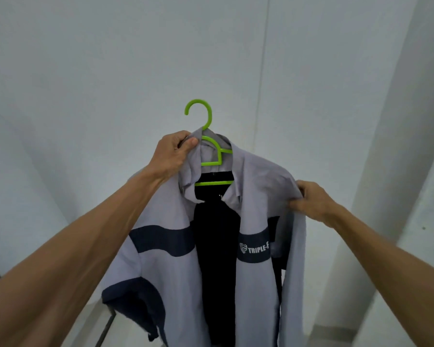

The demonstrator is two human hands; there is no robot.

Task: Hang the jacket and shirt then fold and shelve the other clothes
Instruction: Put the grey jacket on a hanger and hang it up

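Green plastic makes the hanger (pixel 212 156), and its hook sticks up free in the air. It is not on any rail. No rail shows here at all, only a pale wall (pixel 110 58) behind.

A grey jacket (pixel 251 191) with dark blue bands is on the hanger. It is held up high in front of the wall. The front hangs open, and the inside looks dark. White letters sit on one blue band.

The left hand (pixel 174 151) is closed tight. Its thumb and fingers pinch the collar right beside the neck of the hanger. It may hold the hanger too, but the cloth hides that. The right hand (pixel 311 200) is closed as well. It pinches the cloth at the shoulder, on the outer edge.

The step looks like this: getting the jacket to sit well on the hanger. The right shoulder seems to be on. The left side is bunched up near the collar, so it may not be sitting flat yet.

Next, the collar side likely needs a tug so both shoulders rest even. Then the hook must go over a rail. One hand will have to hold the hanger by its neck, or the jacket could slip off. The shirt and the other clothes are not in view.
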